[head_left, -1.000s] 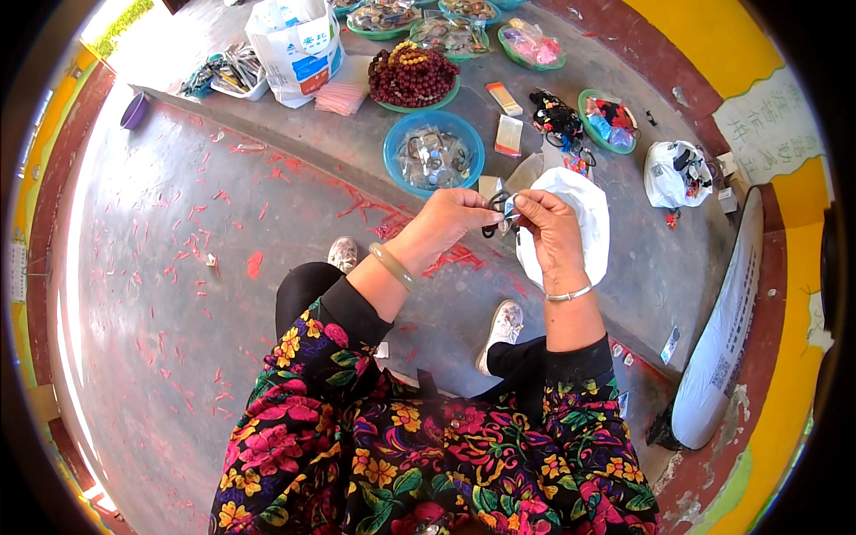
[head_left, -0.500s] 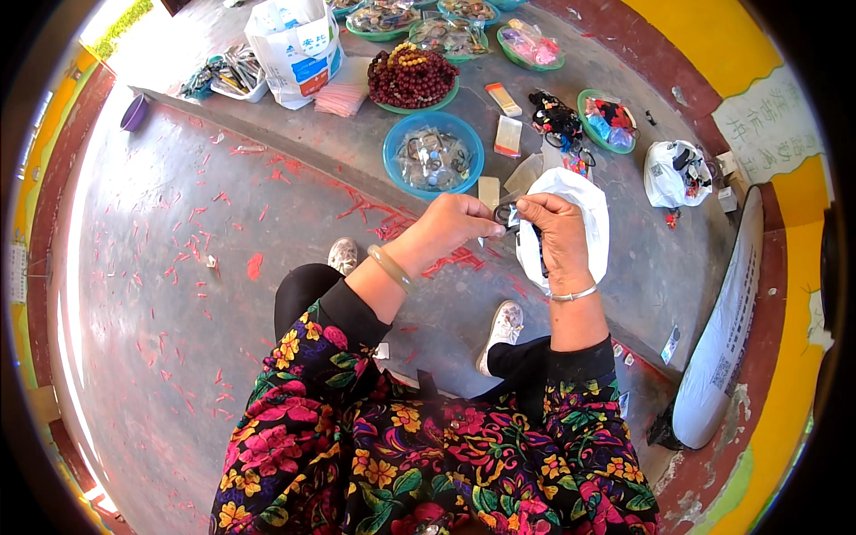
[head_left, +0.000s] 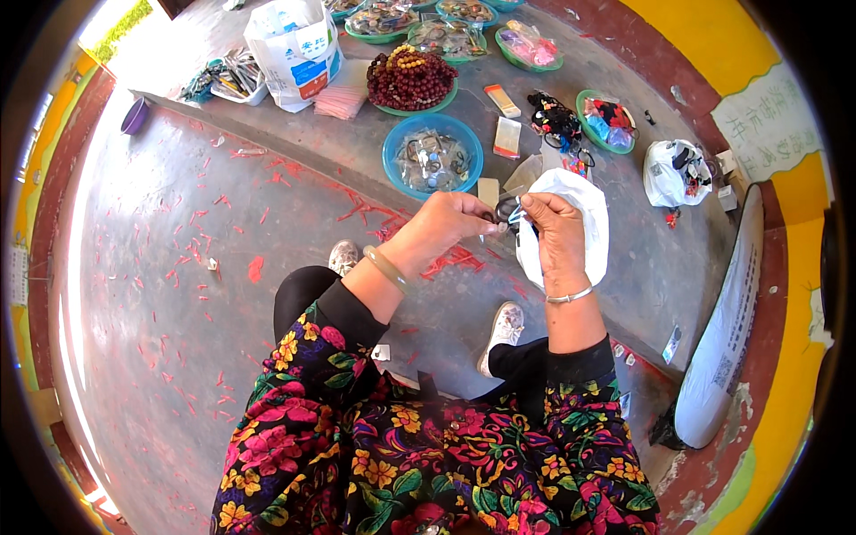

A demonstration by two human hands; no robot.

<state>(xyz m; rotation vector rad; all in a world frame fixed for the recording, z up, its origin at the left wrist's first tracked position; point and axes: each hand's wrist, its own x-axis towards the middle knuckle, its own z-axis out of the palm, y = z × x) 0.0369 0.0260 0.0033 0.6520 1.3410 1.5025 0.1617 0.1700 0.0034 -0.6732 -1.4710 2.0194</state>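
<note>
At 12 o'clock from the knees, in the head view, the left hand (head_left: 446, 223) and right hand (head_left: 553, 234) meet, fingers pinching a small dark trinket (head_left: 505, 214) before a white bag (head_left: 580, 223); it looks light, fiddly, slippery, best nipped at its ends

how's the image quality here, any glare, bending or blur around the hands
Head view: strong fisheye, so the step edge bows and a black rim rings the picture; hard sunlight washes out the upper-left floor and the white bag held by the right hand; the left hand is sharp enough, but the small item pinched between them is too tiny to make out.
</note>
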